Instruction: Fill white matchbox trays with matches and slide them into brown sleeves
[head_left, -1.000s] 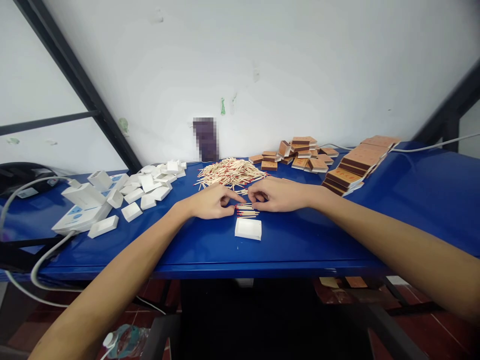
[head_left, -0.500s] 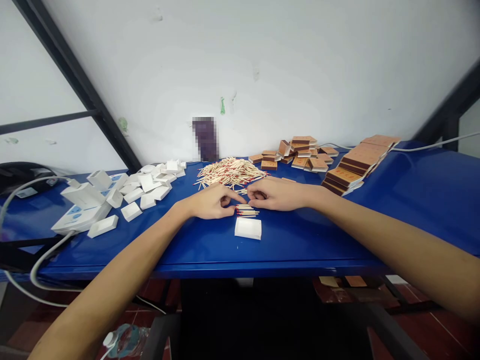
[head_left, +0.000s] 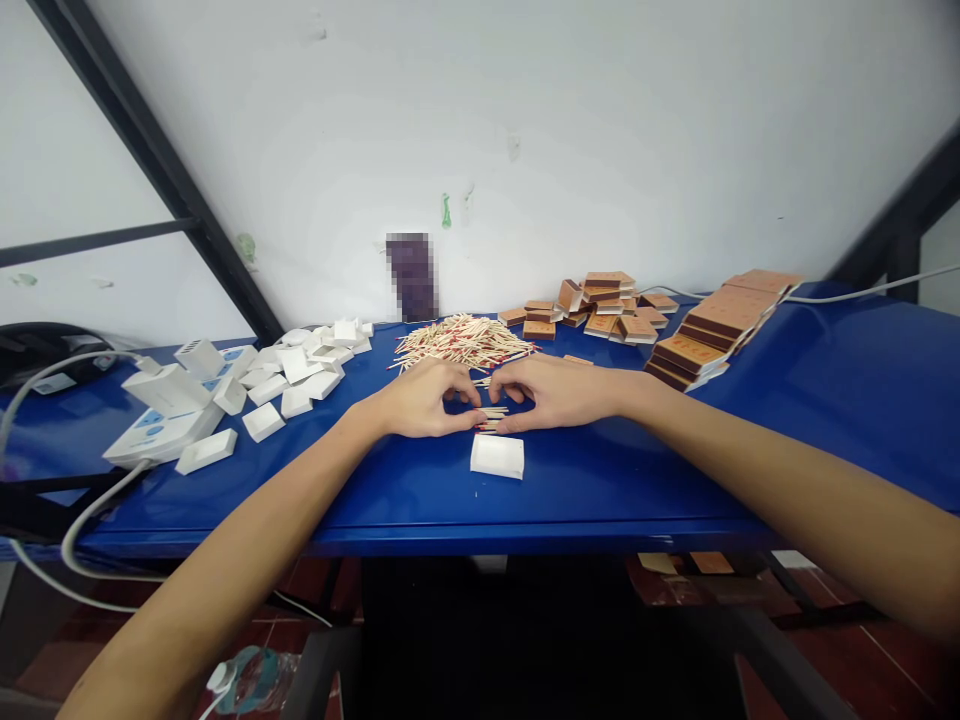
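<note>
A small row of matches (head_left: 493,413) lies on the blue table between my hands, red heads to the left. My left hand (head_left: 433,398) has its thumb and curled fingers at the head ends. At the plain ends, the thumb and bent fingers of my right hand (head_left: 546,392) press in from the other side. Just in front of the matches sits a white matchbox tray (head_left: 496,457), with its hollow side up. Behind both hands rises a large heap of loose matches (head_left: 466,342).
White matchbox trays (head_left: 296,365) are piled at the left beside a white power strip (head_left: 161,430) with cables. Brown matchboxes (head_left: 600,305) lie heaped at the back right, and stacked matchbox sleeves (head_left: 724,325) lean further right. The table's front edge (head_left: 495,540) runs below.
My right thumb has come down nearer the tray, and my left index finger has curled in. Both hands now close on the ends of the match row, which covers less visible area.
</note>
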